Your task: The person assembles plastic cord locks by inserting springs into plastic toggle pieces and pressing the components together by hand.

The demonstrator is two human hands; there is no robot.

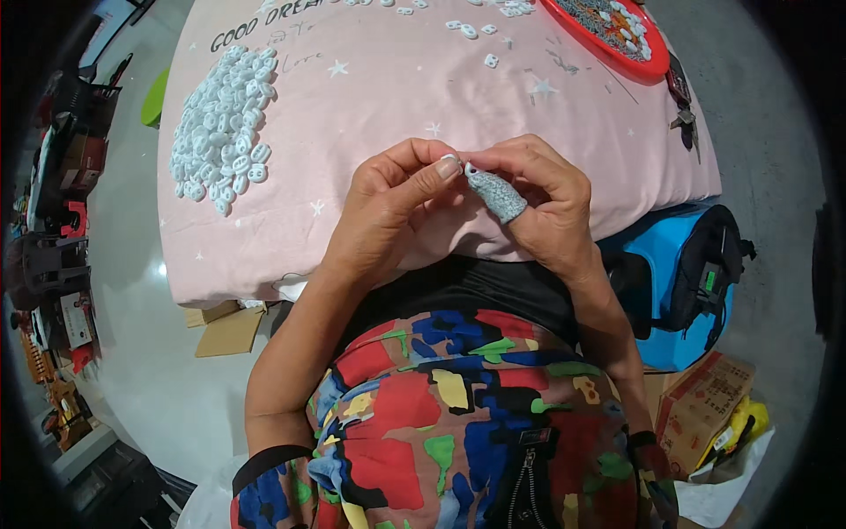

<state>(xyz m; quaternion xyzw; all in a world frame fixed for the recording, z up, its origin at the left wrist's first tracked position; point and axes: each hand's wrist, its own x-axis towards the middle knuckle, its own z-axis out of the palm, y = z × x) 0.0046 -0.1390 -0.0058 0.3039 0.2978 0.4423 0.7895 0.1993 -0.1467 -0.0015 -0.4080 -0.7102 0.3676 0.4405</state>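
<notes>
Above the near part of the pink cloth, my two hands meet fingertip to fingertip. My left hand (388,198) is closed, pinching a small white piece (450,158) between thumb and forefinger. Close beside it, my right hand (555,194) is closed too, its thumb and forefinger brought together. A grey knitted sleeve (498,196) appears to cover the right thumb, with a bit of white at its tip. What the right fingertips grip is too small to make out. To the left lies a heap of white oval pieces (220,132) with small holes.
A red tray (656,70) holds grey and orange bits and white pieces at the far right. Near it, scissors (685,119) lie at the edge of the pink-covered table (352,106). Several white pieces (467,31) are scattered at the back. A blue container (670,344) stands right of my lap.
</notes>
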